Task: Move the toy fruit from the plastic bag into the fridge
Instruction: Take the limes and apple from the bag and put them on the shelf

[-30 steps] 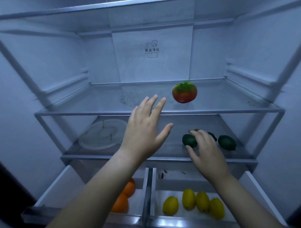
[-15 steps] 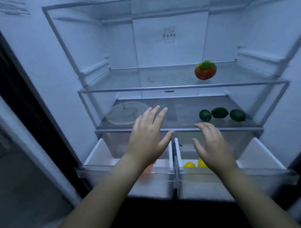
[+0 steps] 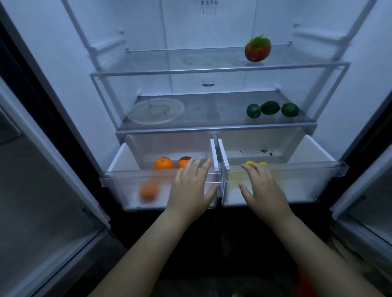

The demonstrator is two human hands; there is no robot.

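Grey blurred Chinese label (image 3: 209,3) in fridge (image 3: 212,31); left hand (image 3: 191,193), right hand (image 3: 264,190) spread, empty.

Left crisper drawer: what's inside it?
In the left drawer, one orange and a second orange show over the rim; a third orange shows blurred through the clear front wall. The left hand covers the drawer's right part; anything there is hidden.

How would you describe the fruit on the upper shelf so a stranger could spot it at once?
In the open fridge, look at the upper glass shelf, towards its right end. The fruit there is round, red with a green top. It is alone on its shelf and two-coloured, unlike the plain green limes one shelf below.
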